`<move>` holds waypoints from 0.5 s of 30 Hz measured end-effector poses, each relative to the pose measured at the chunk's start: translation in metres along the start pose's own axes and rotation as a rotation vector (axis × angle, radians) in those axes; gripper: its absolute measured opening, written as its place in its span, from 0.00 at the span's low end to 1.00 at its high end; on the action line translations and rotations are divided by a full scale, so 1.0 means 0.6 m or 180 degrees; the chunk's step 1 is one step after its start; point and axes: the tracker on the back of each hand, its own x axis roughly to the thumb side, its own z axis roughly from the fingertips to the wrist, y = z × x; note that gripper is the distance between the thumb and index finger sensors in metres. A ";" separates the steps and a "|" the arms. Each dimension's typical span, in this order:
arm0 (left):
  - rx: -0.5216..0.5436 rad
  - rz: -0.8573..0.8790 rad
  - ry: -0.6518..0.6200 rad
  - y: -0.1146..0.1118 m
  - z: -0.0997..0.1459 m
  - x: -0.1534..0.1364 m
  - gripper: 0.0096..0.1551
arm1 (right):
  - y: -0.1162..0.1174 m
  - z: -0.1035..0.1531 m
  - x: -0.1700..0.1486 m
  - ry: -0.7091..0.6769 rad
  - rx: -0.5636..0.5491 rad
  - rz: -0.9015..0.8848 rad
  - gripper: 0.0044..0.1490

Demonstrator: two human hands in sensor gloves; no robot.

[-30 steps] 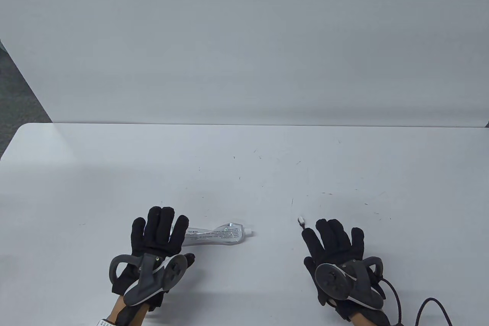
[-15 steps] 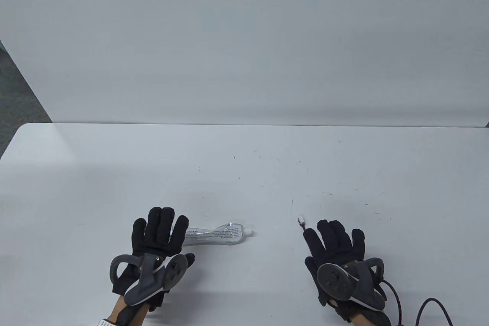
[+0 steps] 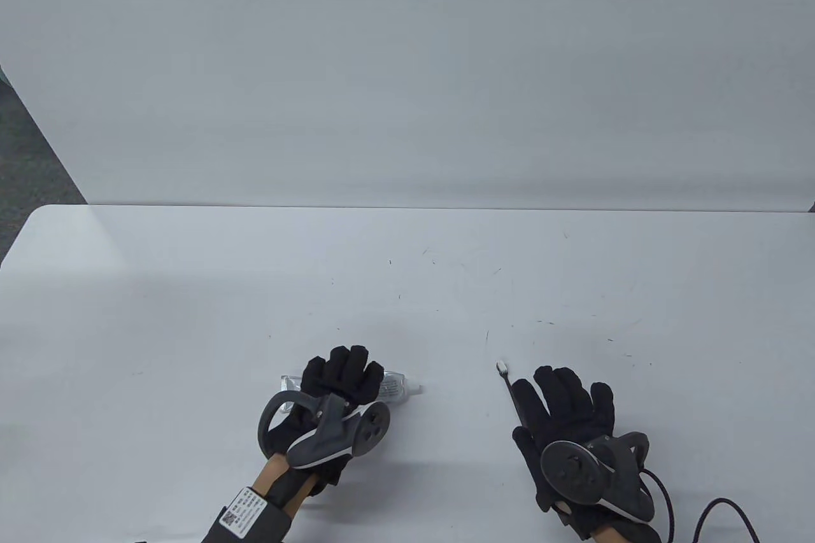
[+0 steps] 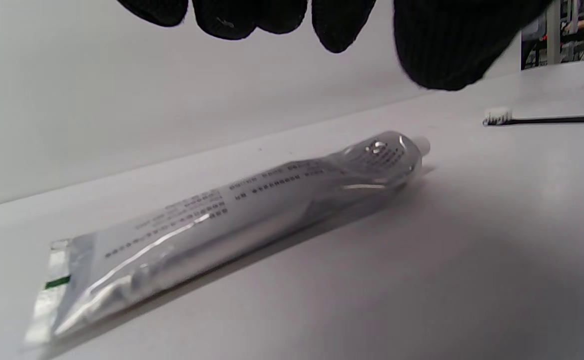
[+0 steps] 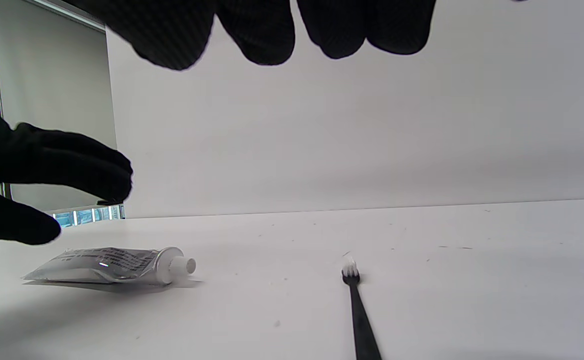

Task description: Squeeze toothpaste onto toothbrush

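A silver toothpaste tube (image 3: 396,386) lies flat on the white table (image 3: 407,288), its white nozzle pointing right; it also shows in the left wrist view (image 4: 232,220) and the right wrist view (image 5: 107,264). My left hand (image 3: 340,377) hovers open just above the tube's middle, not touching it. A black toothbrush (image 3: 506,377) with white bristles lies to the right, head pointing away; it shows in the right wrist view (image 5: 359,310) and the left wrist view (image 4: 546,119). My right hand (image 3: 560,406) is open above its handle, fingers spread, holding nothing.
A white wall panel (image 3: 407,59) stands behind the table. A black cable (image 3: 719,511) trails from my right wrist at the table's front right. Small dark specks mark the tabletop.
My left hand has moved right and now hovers over the tube's middle, with its wrist raised. My right hand has shifted slightly right, uncovering more of the brush's neck.
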 end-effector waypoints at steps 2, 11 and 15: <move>-0.0183 -0.0025 0.0057 -0.014 -0.026 0.009 0.45 | 0.000 0.001 0.000 -0.0016 0.0020 -0.0023 0.40; -0.0658 0.0195 0.0157 -0.049 -0.090 0.021 0.42 | 0.000 0.001 0.000 -0.0011 0.0048 -0.0103 0.39; -0.0717 0.0297 0.0301 -0.057 -0.107 0.016 0.42 | 0.001 0.001 0.000 -0.0005 0.0051 -0.0128 0.39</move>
